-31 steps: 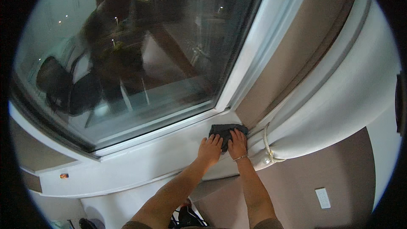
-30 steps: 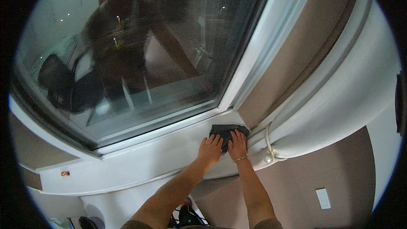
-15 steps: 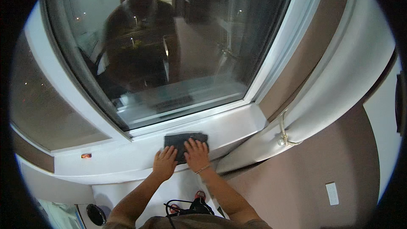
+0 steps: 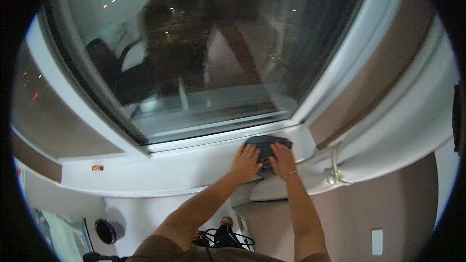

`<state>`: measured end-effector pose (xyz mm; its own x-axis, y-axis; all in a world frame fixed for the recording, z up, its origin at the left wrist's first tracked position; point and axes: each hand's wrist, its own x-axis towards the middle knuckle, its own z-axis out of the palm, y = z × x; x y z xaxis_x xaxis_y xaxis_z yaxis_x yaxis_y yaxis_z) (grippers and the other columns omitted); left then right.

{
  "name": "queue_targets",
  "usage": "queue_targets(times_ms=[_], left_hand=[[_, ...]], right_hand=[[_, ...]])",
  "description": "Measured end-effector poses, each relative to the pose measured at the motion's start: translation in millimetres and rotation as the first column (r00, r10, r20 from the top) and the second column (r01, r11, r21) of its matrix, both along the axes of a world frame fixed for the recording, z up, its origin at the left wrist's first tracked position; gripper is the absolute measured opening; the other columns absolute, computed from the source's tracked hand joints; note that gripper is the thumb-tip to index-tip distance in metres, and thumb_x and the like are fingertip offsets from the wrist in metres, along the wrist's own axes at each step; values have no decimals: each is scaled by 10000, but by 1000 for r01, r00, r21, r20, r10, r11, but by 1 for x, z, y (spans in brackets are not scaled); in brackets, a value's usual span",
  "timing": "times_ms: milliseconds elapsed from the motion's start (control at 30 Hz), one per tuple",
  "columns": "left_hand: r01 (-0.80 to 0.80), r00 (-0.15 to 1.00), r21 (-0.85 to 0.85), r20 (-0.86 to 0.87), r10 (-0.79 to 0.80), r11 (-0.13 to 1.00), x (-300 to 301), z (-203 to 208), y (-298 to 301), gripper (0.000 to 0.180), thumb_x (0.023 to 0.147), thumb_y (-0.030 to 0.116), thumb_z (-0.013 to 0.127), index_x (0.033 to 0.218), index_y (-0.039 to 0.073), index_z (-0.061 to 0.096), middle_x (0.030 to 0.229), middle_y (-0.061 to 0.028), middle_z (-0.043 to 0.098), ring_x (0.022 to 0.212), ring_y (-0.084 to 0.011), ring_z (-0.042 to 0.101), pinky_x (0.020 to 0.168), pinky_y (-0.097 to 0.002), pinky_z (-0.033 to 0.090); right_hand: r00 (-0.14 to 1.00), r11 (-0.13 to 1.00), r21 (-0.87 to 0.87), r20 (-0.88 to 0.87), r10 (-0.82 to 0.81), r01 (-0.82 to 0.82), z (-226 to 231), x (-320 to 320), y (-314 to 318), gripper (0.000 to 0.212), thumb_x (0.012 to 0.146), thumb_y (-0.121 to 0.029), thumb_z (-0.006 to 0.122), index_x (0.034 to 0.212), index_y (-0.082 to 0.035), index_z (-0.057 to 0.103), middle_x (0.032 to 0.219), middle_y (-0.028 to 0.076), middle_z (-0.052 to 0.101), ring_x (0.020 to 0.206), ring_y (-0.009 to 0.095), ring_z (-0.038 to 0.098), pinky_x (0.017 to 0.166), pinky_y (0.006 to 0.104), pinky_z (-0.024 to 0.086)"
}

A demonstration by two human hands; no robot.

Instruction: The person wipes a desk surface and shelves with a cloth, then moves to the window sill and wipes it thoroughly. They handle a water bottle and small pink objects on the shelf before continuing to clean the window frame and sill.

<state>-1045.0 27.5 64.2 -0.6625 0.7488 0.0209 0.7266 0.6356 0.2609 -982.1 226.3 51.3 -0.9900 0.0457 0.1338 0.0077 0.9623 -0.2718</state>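
Observation:
A folded dark grey cloth [image 4: 265,143] lies on the white windowsill [image 4: 150,177], close to the sill's right end and below the window frame. My left hand [image 4: 246,163] presses on the cloth's left part with its fingers stretched out. On the right part rests my right hand [image 4: 282,161], fingers spread and laid flat, a thin bracelet at its wrist. Both palms face down and cover the near part of the cloth. Neither hand's fingers wrap around it.
A large dark window [image 4: 208,68] rises behind the sill. To the right hangs a pale curtain [image 4: 388,136], gathered by a cord tieback [image 4: 335,167]. A small orange object [image 4: 97,168] sits on the sill's left part. A dark bin [image 4: 108,231] stands on the floor at lower left.
Both hands have slid the cloth to the right along the sill, toward the curtain, and slightly farther from me. The view has shifted a little too.

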Motion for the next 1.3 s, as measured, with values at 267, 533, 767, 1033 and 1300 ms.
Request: queue_targets(times_ms=[267, 533, 767, 1033, 1300], left_hand=[[-81, 996, -153, 35, 87, 985, -3, 14, -41, 722, 978, 552, 337, 1456, 11, 333, 1517, -148, 325, 1436, -293, 227, 1173, -510, 72], [-300, 950, -215, 22, 311, 929, 13, 24, -207, 735, 957, 562, 382, 1472, 42, 319, 1533, -146, 294, 1454, -284, 192, 1172, -516, 65], [-420, 907, -97, -24, 420, 902, 18, 18, -332, 719, 929, 532, 458, 1440, 34, 374, 1511, -151, 338, 1429, -300, 259, 1161, -536, 116], [-475, 879, -134, -32, 475, 870, 22, 19, -438, 688, 934, 501, 468, 1444, 50, 373, 1518, -112, 341, 1441, -257, 239, 1169, -516, 111], [-473, 881, -94, -33, 472, 876, 27, 12, -468, 675, 946, 500, 449, 1438, 43, 381, 1526, -126, 323, 1440, -265, 243, 1170, -513, 107]], right_hand=[[998, 993, 109, 56, 40, -46, -2, -20, -46, 563, 918, -354, 534, 1411, -106, 424, 1473, 141, 364, 1347, 378, 313, 1117, 543, 208], [964, 965, -9, 25, 264, -264, 11, -41, -209, 643, 877, -418, 585, 1405, -79, 444, 1466, 162, 379, 1350, 360, 316, 1121, 537, 178], [938, 939, -19, 50, 343, -342, 19, -50, -338, 664, 877, -449, 544, 1418, -83, 426, 1479, 153, 362, 1347, 346, 316, 1119, 528, 169], [950, 955, -44, 94, 297, -294, 20, -50, -457, 686, 877, -433, 542, 1432, -69, 368, 1475, 149, 325, 1365, 338, 271, 1113, 540, 157], [975, 982, -48, 120, 187, -182, 14, -38, -502, 695, 897, -439, 529, 1454, -72, 335, 1510, 137, 295, 1398, 337, 232, 1130, 544, 124]])
